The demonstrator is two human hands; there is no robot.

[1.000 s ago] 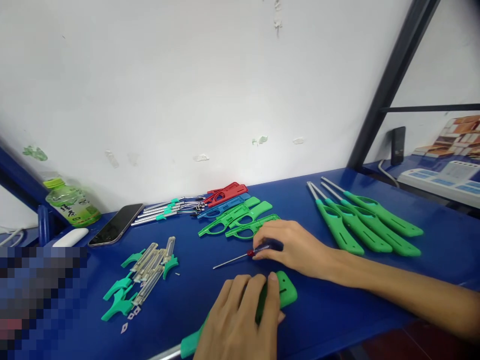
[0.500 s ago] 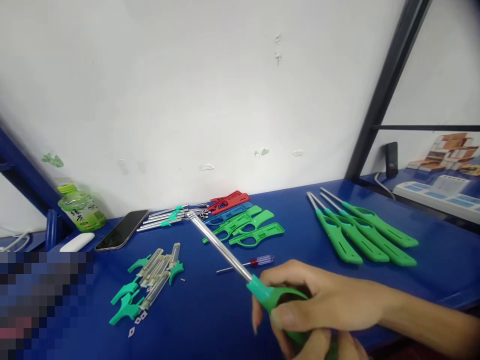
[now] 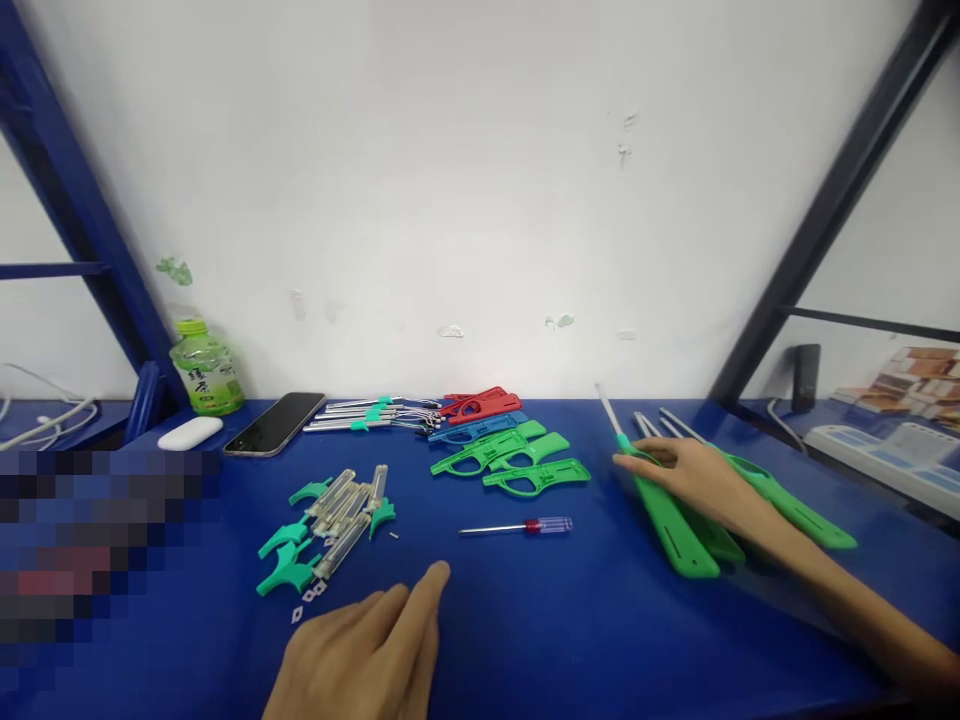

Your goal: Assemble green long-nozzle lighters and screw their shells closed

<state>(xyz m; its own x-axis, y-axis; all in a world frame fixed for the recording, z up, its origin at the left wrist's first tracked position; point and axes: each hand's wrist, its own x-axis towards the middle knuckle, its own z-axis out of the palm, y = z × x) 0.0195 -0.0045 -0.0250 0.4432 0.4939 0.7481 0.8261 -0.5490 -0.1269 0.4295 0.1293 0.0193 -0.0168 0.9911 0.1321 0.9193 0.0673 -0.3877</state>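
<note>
Looks like a long green lighter (image 3: pixel 677 535), all in one piece, with a thin shiny tube, a blue-green neck and a slot in the fat handle. Slants to the right of the screwdriver (image 3: pixel 553 525), tube tip farther back, handle end nearer.

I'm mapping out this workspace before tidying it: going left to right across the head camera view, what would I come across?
Green-labelled bottle → dark phone lying flat → metal rods → coloured plastic shells → right hand on a green lighter → upright black device.
</note>
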